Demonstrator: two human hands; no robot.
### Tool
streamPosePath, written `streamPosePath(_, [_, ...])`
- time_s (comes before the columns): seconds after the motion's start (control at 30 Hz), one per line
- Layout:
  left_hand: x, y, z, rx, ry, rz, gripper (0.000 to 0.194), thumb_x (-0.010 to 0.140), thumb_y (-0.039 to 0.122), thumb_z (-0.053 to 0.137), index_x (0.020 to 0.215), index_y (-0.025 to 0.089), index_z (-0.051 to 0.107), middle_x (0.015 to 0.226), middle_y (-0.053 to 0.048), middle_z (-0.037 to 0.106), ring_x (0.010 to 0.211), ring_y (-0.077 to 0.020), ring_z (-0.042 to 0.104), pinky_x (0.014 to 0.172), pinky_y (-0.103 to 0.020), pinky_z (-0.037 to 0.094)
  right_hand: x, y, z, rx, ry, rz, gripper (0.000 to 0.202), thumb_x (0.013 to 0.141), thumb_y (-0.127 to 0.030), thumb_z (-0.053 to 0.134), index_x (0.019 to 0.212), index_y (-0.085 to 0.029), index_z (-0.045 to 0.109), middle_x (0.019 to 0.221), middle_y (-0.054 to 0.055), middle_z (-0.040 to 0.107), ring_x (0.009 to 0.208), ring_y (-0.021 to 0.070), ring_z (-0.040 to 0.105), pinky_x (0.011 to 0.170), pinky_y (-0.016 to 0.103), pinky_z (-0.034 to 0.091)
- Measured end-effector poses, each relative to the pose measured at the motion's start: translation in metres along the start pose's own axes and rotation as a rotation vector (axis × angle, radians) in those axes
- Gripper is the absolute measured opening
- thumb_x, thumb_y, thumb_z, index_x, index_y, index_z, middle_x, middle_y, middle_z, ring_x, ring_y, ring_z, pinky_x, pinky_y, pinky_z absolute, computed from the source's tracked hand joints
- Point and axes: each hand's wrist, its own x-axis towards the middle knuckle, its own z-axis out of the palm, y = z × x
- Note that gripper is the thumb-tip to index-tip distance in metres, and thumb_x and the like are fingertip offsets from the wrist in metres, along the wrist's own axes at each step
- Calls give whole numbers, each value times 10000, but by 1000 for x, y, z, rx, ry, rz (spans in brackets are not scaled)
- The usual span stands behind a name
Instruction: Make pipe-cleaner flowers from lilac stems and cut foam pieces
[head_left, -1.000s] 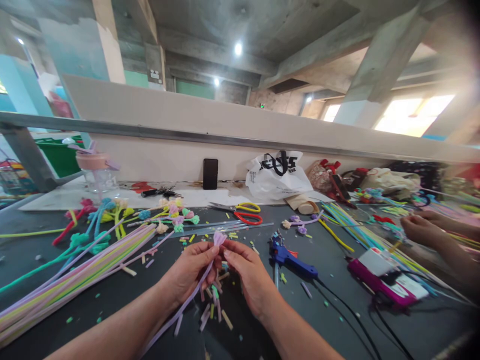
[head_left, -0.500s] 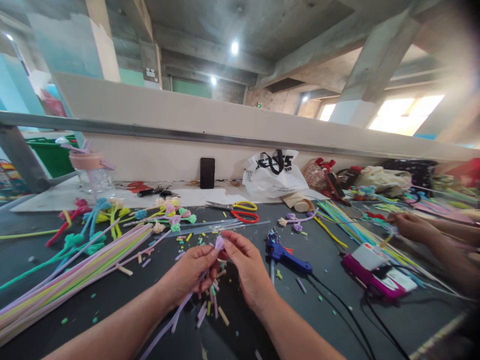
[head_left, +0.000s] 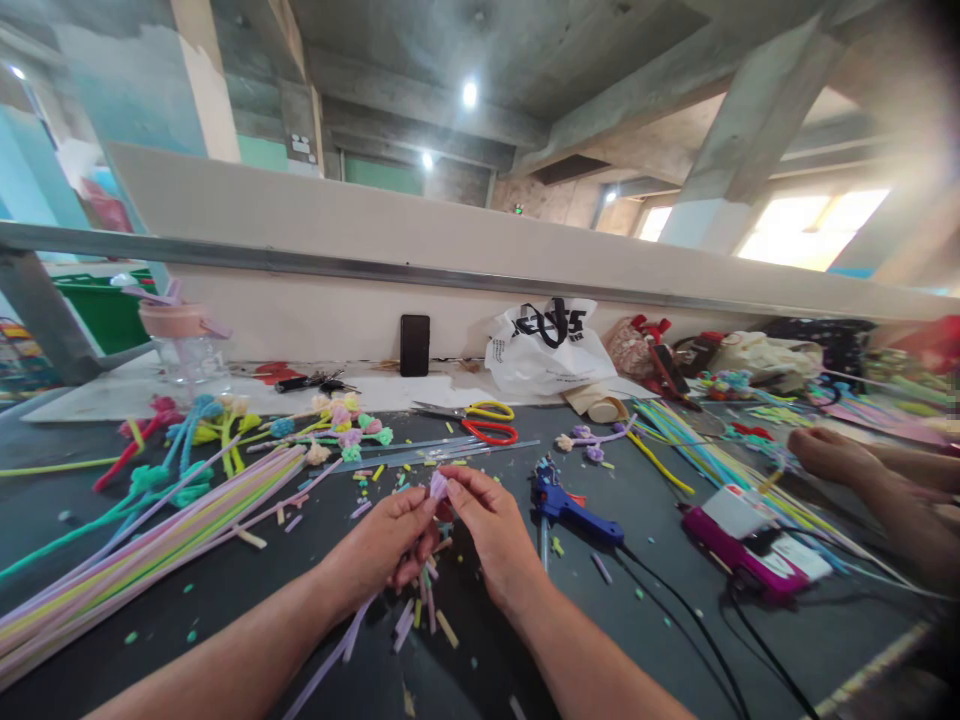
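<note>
Lilac fuzzy piece (head_left: 438, 486), head view: it stood gripped above the middle of the bench (head_left: 465, 690). The left hand (head_left: 394, 535) pinched it between thumb and finger, its other fingers curled beneath; the right hand (head_left: 487, 525) closed thumb and forefinger on its top. Lilac stems (head_left: 334, 655) trailed below the left hand; whether they joined the piece was hidden.

Hazards noted. A slack pinch could let the piece spring apart or drop among the offcuts (head_left: 405, 625) strewn under the hands, where like colours could hide it. The blue glue gun (head_left: 577, 515) lay near the right hand; its heat could not be judged, but a sideways reach might bring a burn. Its cord (head_left: 690, 620) ran toward the near edge and could be snagged by the right forearm. Scissors (head_left: 450, 412) lay beyond the hands, blades parted, a possible cut risk.
</note>
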Motion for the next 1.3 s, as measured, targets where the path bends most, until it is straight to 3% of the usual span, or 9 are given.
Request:
streamPosePath(0.13, [-2,4,2,-74,-16,-17,299,824,473,457,798,175,476,465,101,438,257,-7,232,292,-148,155,-1,-2,0,35,-14,-67,200,760,-333,595,851,-186,695,653,-2,632,625,138,550,630,260,421])
streamPosePath(0.4, [-5,8,1,-169,-119,-46,253,851,426,443,865,180,500,467,95,418,262,-8,203,294,-155,145,1,-5,-1,7,53,-90,182,733,-341,615,773,-189,708,682,7,645,688,162,558,688,278,415])
streamPosePath(0.63, [-7,7,-2,-313,-184,-67,237,847,397,470,870,166,516,477,87,410,260,0,195,284,-146,129,0,-8,-7,32,65,-121,213,764,-351,586,834,-180,692,701,12,639,717,165,558,709,283,412])
streamPosePath(0.83, [-2,3,4,-130,-19,-3,260,833,421,474,833,166,522,474,88,436,255,0,229,285,-139,145,-1,-15,-11,-259,193,-327,103,751,-281,596,780,-197,648,755,15,622,727,167,541,699,274,411])
streamPosePath(1.03, [0,2,8,108,137,66,319,807,493,461,730,184,469,442,99,399,255,-17,234,270,-139,196,-6,-17,-9,-611,141,-603,83,776,-218,562,723,-215,625,720,26,623,726,182,559,743,315,392])
streamPosePath(1.3, [0,-2,9,177,203,107,323,809,505,446,691,204,427,426,107,309,312,-44,224,298,-149,196,-6,-14,-10,-738,102,-667,80,786,-190,556,761,-227,623,734,26,645,754,188,568,759,329,371])
